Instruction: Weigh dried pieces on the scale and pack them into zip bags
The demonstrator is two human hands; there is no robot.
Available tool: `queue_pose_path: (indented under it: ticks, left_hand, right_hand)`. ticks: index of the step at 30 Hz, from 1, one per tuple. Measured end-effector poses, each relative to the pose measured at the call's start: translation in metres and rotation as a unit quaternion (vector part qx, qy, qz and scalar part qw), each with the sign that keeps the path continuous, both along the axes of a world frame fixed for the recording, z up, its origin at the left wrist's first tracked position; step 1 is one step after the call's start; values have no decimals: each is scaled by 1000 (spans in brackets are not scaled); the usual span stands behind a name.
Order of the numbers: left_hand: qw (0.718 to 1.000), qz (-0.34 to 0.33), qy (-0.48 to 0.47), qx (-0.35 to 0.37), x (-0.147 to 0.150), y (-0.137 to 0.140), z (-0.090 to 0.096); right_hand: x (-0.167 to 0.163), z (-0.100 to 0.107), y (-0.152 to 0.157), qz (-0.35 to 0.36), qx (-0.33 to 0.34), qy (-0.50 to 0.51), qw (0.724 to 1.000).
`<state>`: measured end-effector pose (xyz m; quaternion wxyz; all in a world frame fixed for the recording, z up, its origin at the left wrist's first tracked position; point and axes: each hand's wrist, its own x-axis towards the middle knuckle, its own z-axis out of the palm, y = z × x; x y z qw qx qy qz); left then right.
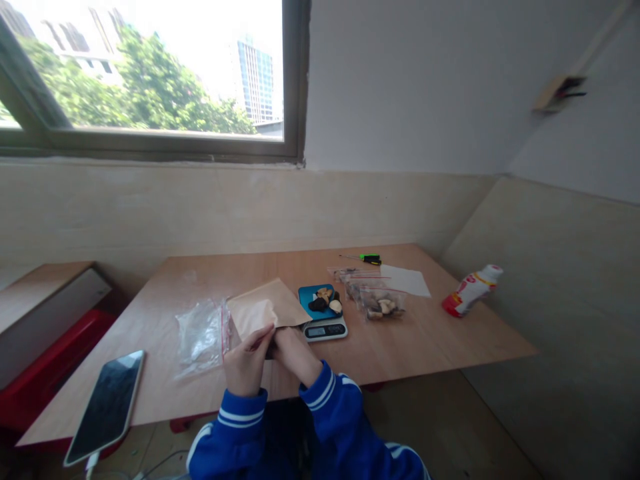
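Note:
A brown paper bag (273,293) lies tilted above the table's near middle, its near edge at my hands. My left hand (247,362) pinches that edge between thumb and fingers. At the bag's near right side is my right hand (299,353); its fingers are hidden at the bag's edge, so I cannot tell what they hold. Just right of the bag stands a small digital scale (326,330) with a blue top. Dark and tan pieces resembling dried mushrooms (325,301) rest on it. Left of the bag lies a clear zip bag (203,337).
Several zip bags of brownish pieces (384,307) lie right of the scale, by a white paper sheet (407,280) and a green-black screwdriver (369,258). A red-white bottle (470,292) stands far right. A phone (107,403) on a cable overhangs the front left edge.

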<state>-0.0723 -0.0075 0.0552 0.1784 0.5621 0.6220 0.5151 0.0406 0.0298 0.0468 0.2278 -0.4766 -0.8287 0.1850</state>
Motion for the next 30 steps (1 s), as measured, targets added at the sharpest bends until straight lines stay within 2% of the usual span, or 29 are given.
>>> queue_pose_path:
  ticks: [3,7,10,14,20,25,30]
  left_hand:
    - [1000,8,-10,-16,-6,1,3]
    - [999,19,-17,-19,-13,2,7]
    - [999,33,-33,-24,-13,3,9]
    - [997,39,-63,-35,-10,6,13]
    - [995,59,-72,-23,-14,11,16]
    - [995,60,-77,-8,-20,11,17]
    - [998,35,-42,-1,-13,7,13]
  right_hand:
    - [18,23,-18,11,-36,33,999]
    - [48,53,-30,78,-93,153,981]
    - [67,63,-30,61,-111,200,972]
    - [64,60,-28,20,-90,209,973]
    - [22,42,-29,-39,-25,151,987]
    - [2,35,-30,-45,-11,77,996]
    - [2,24,-17,22,-3,11,1000]
